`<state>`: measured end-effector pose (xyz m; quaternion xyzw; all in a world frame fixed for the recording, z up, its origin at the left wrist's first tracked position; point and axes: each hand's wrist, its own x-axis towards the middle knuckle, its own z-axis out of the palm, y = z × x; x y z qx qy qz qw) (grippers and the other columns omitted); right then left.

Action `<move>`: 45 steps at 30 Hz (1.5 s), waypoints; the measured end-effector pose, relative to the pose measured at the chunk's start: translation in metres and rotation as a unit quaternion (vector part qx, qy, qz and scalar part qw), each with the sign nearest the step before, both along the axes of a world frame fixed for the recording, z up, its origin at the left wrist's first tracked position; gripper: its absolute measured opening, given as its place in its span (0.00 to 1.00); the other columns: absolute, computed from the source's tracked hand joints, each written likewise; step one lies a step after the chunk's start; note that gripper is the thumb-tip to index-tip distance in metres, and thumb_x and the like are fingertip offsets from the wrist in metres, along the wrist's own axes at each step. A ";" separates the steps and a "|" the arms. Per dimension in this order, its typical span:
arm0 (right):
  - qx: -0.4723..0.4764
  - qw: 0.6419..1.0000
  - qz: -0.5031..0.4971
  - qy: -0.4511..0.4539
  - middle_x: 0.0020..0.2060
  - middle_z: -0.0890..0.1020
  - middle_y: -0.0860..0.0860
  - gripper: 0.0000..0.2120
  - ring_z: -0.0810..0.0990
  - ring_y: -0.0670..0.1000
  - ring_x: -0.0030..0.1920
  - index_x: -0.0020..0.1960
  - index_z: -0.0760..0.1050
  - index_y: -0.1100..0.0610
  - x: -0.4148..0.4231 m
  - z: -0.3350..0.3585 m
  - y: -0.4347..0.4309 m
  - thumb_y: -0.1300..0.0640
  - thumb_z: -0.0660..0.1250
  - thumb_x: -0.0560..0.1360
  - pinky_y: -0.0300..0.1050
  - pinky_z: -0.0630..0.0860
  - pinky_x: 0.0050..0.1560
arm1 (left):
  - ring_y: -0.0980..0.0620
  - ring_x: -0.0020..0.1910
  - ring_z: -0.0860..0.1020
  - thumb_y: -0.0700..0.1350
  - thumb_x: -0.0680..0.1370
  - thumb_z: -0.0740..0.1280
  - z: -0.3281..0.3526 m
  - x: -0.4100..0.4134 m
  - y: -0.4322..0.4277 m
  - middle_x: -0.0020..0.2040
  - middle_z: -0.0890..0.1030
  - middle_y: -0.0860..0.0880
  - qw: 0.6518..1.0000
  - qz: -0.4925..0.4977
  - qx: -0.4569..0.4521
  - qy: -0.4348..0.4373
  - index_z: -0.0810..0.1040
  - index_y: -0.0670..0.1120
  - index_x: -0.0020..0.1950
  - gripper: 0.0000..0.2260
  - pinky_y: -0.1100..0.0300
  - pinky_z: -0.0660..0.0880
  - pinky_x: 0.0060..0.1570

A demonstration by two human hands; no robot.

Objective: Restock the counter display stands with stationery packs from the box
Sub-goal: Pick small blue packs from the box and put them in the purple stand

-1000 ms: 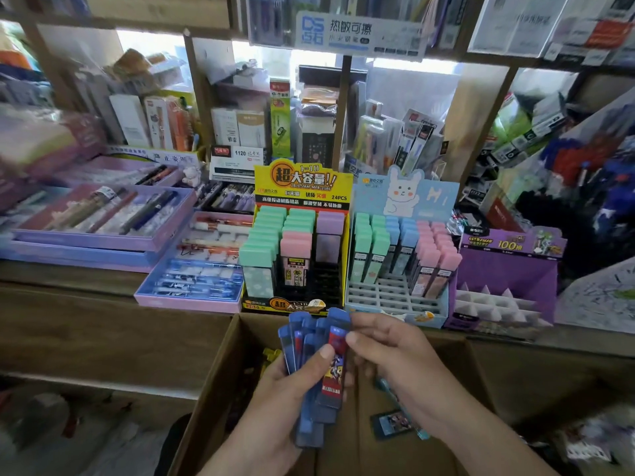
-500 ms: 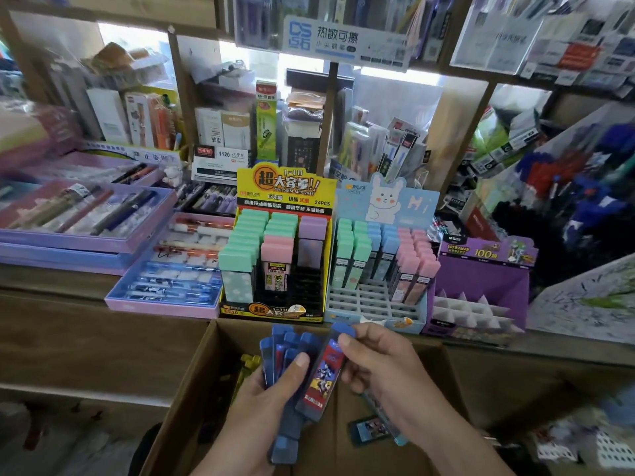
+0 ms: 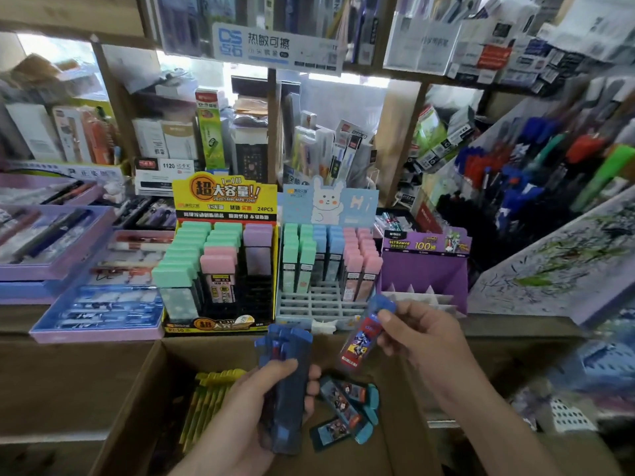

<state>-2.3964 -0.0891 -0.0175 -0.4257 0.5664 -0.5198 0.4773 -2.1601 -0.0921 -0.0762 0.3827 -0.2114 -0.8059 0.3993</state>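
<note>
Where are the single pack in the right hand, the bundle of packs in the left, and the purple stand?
single pack [image 3: 364, 338]: head view, its printed front.
bundle of packs [image 3: 288, 400]: head view, the front pack's dark face.
purple stand [image 3: 424, 271]: head view, its bare back wall.

Blue cartoon-printed pack, purple stand, brown box

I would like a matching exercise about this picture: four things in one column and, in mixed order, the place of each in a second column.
Things
1 single red-labelled pack
2 bundle of blue packs
3 yellow packs
4 purple stand

Places
A gripped in the left hand
B standing on the counter
C lying in the box
D pinched by the right hand

Pairs: 1-D, 2-A, 3-C, 4-B
</note>
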 end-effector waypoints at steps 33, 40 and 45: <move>-0.077 0.959 -0.096 0.254 0.31 0.84 0.48 0.07 0.82 0.43 0.28 0.44 0.81 0.53 -0.057 -0.002 -0.084 0.63 0.73 0.77 0.31 0.75 0.29 | 0.36 0.46 0.84 0.38 0.68 0.75 0.012 -0.039 -0.013 0.56 0.82 0.29 0.999 0.005 -0.002 0.043 0.78 0.33 0.64 0.25 0.47 0.82 0.40; -0.050 0.931 -0.076 0.353 0.25 0.80 0.43 0.14 0.77 0.40 0.25 0.38 0.80 0.52 -0.051 -0.004 -0.081 0.54 0.67 0.82 0.33 0.72 0.29 | 0.36 0.47 0.84 0.39 0.71 0.74 0.013 -0.040 -0.011 0.56 0.83 0.30 0.999 0.006 -0.010 0.038 0.79 0.34 0.63 0.22 0.47 0.81 0.43; -0.025 0.930 -0.078 0.359 0.21 0.76 0.44 0.16 0.73 0.42 0.25 0.36 0.80 0.54 -0.053 0.000 -0.088 0.55 0.68 0.82 0.44 0.72 0.33 | 0.37 0.46 0.85 0.39 0.70 0.74 0.015 -0.042 -0.009 0.55 0.83 0.30 0.999 0.001 -0.011 0.034 0.80 0.34 0.62 0.21 0.49 0.82 0.40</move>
